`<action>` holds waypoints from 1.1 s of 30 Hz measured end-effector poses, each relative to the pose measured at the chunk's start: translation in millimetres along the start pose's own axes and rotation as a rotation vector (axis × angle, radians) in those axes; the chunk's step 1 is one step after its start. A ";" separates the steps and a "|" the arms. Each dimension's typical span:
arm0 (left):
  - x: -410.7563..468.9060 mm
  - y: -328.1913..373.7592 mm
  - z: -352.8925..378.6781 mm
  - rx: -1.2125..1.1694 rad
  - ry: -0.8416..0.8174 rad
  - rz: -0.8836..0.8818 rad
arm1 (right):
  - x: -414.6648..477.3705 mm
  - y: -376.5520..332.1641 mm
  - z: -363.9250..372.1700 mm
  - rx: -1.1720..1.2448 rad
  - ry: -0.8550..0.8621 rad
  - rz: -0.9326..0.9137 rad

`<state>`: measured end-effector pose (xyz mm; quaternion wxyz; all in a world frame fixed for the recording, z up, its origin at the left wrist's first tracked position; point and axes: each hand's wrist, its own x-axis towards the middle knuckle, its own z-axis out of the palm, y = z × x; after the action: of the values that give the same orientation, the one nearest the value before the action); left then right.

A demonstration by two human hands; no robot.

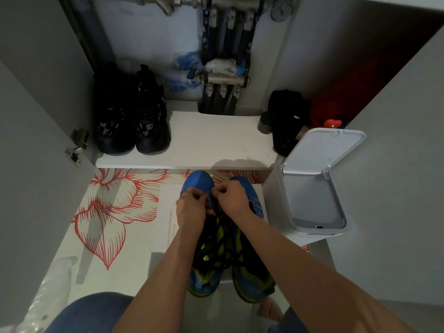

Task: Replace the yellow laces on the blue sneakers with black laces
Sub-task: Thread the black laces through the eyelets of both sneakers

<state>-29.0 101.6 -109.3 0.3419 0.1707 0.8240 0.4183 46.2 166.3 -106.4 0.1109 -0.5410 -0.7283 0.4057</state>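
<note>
black shoes on shelf | white bin (lid up) | floral mat

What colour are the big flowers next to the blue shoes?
The flowers are red outlines on white; head view.

Wears blue jeans, visible on the left knee and a small piece of the right leg, with forearms bare up to left hand and right hand, and bare toes.

Home — shoe cupboard, pipe manifold, bin
</note>
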 end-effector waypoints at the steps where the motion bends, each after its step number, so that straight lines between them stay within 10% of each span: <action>1: -1.0 1.5 0.1 0.003 0.005 0.004 | 0.6 0.0 0.4 -0.001 -0.004 0.003; 11: -7.9 6.0 -2.1 0.193 0.205 0.095 | -10.4 -4.6 0.3 -0.233 -0.218 -0.262; 17: -0.2 5.9 -14.8 -0.095 0.364 0.072 | -7.7 -2.7 -3.3 -0.310 -0.121 -0.319; 23: -0.1 2.8 -18.2 -0.232 0.142 0.229 | -4.1 -22.7 3.3 0.324 -0.097 -0.242; 33: -3.1 -6.6 -26.5 -0.371 0.125 -0.003 | -4.1 -22.1 0.0 0.115 -0.201 -0.265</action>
<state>-45.5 80.7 -102.3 0.3163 0.0771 0.7527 0.5723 32.3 160.8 -89.5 0.1212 -0.3897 -0.7762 0.4806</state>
